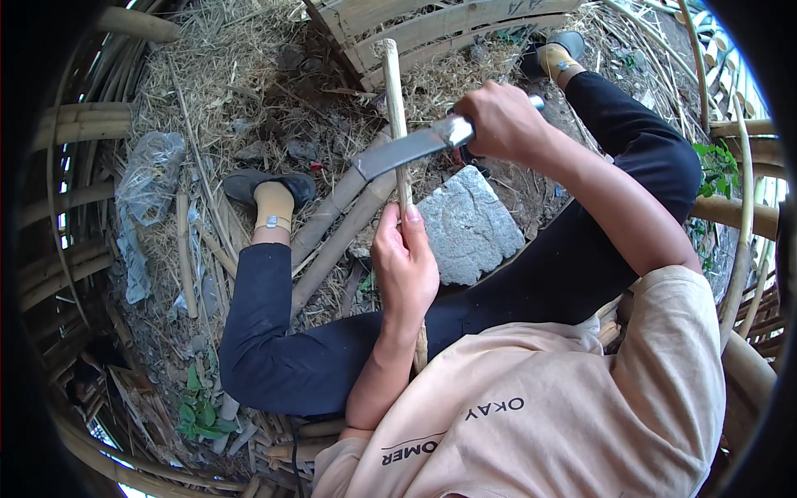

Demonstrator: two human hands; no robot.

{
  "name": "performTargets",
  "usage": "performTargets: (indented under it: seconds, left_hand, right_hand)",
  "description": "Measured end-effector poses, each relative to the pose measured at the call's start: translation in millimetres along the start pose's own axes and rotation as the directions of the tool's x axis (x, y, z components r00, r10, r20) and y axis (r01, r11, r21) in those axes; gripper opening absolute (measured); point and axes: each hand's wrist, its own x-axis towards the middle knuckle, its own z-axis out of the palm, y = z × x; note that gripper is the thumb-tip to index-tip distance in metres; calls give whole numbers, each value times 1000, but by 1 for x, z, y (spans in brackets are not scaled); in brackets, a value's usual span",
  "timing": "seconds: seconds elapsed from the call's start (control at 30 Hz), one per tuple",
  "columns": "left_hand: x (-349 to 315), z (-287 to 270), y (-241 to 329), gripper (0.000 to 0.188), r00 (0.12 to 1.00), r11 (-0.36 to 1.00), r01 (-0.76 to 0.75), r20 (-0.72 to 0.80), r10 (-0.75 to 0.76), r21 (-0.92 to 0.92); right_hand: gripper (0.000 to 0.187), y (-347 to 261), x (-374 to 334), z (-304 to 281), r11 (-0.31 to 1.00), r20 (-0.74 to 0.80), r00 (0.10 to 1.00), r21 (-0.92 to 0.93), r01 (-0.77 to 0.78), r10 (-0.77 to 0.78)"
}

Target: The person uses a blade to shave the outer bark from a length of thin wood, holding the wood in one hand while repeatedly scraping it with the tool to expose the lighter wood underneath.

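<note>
My left hand (404,264) is closed around a pale wooden stick (393,93), its thumb lying along the shaft. The stick stands out from my body, its far end beyond the blade and its near end running down by my shirt. In my right hand (503,123) is a large knife (405,153) with a broad, blunt-ended grey blade and a shiny metal collar. Its blade lies across the stick a little above my left hand, apparently against it. The handle's end sticks out past my right fist. A flat grey stone (467,226) sits on the ground between my legs.
A slatted wooden crate (440,29) stands ahead. Two thick poles (336,236) lie beside my left foot. A clear plastic bag (151,176) rests on straw-strewn ground to the left. Bamboo rails (79,124) border both sides, and green leaves (202,412) grow at lower left.
</note>
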Motion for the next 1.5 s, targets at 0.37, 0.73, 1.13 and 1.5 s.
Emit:
performTargets:
  seconds: [0.37, 0.73, 1.13, 1.5]
  left_hand:
    - [-13, 7, -5, 24, 992, 996, -75, 94, 79, -47]
    - [3, -9, 7, 21, 986, 912, 159, 115, -124, -378]
    - [7, -10, 11, 21, 974, 864, 220, 149, -169, -453]
    - [6, -10, 13, 20, 980, 876, 189, 136, -143, -444]
  right_hand:
    - [26, 56, 16, -32, 955, -156, 963, -165, -246, 221]
    - [18, 20, 4, -36, 990, -140, 990, 139, 26, -6]
    - [26, 3, -14, -43, 971, -19, 971, -22, 236, -237]
    - [26, -7, -10, -31, 995, 60, 994, 33, 93, -95]
